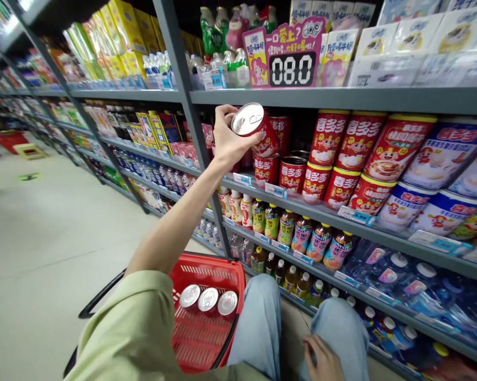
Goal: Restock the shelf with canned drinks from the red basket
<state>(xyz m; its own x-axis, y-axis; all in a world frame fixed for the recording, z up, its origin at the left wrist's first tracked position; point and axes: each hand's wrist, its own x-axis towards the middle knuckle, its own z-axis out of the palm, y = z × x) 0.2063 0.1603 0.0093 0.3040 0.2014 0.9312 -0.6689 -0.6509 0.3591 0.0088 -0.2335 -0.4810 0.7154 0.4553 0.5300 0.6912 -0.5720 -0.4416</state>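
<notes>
My left hand (229, 138) is raised at the middle shelf and grips a red can (267, 137) with a silver pull-tab lid. The can is tilted, its lid turned toward me, just above and in front of a row of like red cans (293, 174). Below my left arm a red shopping basket (200, 341) stands on the floor, with three upright cans (208, 300) in a row inside. Low at the right, my right hand (322, 355) rests by my knee, fingers loosely curled with a gap at the thumb and nothing visible in them.
Taller yellow-rimmed cans (329, 137) are stacked right of the held can. A shelf post (188, 100) stands just left of my hand. Bottled drinks (286, 226) fill the lower shelf. A pink price sign (286, 53) hangs above. The aisle floor (55, 211) runs along the left.
</notes>
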